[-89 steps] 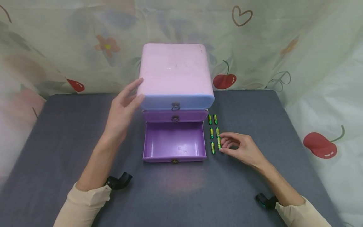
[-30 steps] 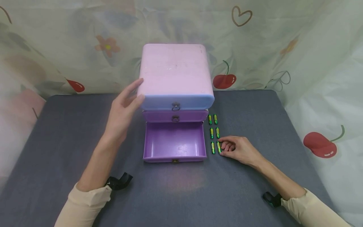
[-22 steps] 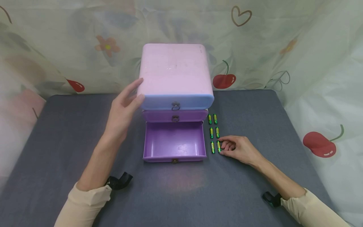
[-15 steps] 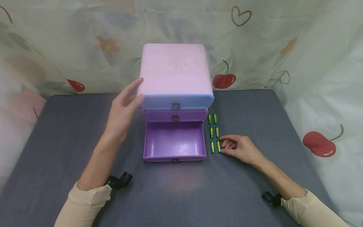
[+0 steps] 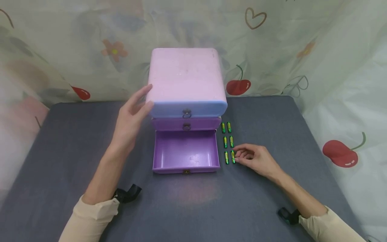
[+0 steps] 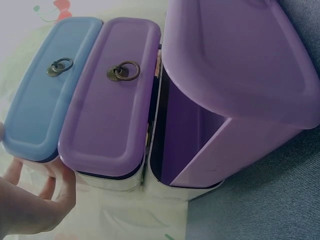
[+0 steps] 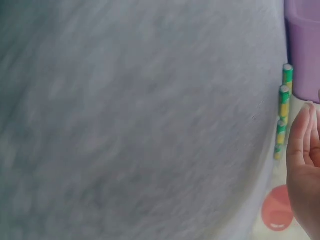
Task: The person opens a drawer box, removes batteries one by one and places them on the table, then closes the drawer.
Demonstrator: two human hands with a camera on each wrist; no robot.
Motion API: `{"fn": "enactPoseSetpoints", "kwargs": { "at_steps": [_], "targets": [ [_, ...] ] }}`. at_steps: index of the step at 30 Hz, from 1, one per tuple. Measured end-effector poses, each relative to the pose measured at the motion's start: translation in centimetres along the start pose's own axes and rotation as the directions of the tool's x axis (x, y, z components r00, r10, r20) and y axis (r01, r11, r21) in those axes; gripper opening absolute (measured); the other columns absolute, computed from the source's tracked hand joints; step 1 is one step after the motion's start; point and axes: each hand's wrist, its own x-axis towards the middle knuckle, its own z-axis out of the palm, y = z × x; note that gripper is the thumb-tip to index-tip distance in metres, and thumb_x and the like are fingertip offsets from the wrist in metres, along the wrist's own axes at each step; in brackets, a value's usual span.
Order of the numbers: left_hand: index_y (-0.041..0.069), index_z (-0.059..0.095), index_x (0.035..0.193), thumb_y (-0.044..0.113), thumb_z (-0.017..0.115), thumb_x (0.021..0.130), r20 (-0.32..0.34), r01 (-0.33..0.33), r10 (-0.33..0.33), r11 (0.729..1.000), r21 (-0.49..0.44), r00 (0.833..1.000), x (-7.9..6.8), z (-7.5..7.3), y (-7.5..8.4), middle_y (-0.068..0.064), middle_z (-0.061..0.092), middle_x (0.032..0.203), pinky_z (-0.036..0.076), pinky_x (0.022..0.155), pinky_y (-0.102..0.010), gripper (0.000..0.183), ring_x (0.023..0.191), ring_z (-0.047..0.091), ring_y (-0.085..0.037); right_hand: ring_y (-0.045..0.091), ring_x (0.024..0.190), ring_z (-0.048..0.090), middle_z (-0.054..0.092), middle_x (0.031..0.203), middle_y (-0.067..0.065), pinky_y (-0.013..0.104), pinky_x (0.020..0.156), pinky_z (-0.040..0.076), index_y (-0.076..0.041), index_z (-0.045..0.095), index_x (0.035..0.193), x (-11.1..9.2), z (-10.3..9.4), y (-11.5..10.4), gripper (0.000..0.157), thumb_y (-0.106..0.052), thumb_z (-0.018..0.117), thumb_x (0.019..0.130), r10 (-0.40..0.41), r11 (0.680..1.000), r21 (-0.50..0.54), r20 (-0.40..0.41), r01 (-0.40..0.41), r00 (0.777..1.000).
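A small drawer cabinet (image 5: 185,77) with a pink top stands at the table's back; its bottom purple drawer (image 5: 185,170) is pulled out, with nothing inside. My left hand (image 5: 128,122) touches the cabinet's left side with spread fingers, near the blue top drawer (image 6: 52,87). Several green-and-yellow batteries (image 5: 225,142) lie in two columns right of the cabinet. Beside the front battery of the right column (image 5: 233,157) is my right hand (image 5: 255,158), fingers loosely bent, thumb and index tips right by it. In the right wrist view the batteries (image 7: 284,102) line up beside the fingertips.
A grey cloth (image 5: 187,208) covers the table. Behind and at both sides hangs a pale curtain (image 5: 193,23) with printed flowers and cherries. The closed purple middle drawer (image 5: 169,124) sits above the pulled-out one. Each wrist wears a black strap (image 5: 128,194).
The right hand has shifted a battery toward the front, lining it up as the third of the right column, and its fingertips have eased off it. The left hand stays put.
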Motion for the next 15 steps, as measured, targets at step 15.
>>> {"fn": "enactPoseSetpoints", "kwargs": {
  "at_steps": [15],
  "targets": [
    [0.022,0.054,0.144,0.021,0.067,0.097,-0.007,-0.001,0.001,1.0,-0.004,1.0,0.0,0.0,-0.1,0.003,0.047,0.15,0.033,0.111,-0.043,0.049,0.131,0.048,-0.025,0.019,0.075,0.065,0.069,0.089,0.021,0.027,0.067,0.055,0.004,0.069,0.106,-0.9,1.3,-5.3,0.029,0.013,0.076,0.079,-0.18,0.976,0.133,0.053,0.172,0.982]
  ]
}}
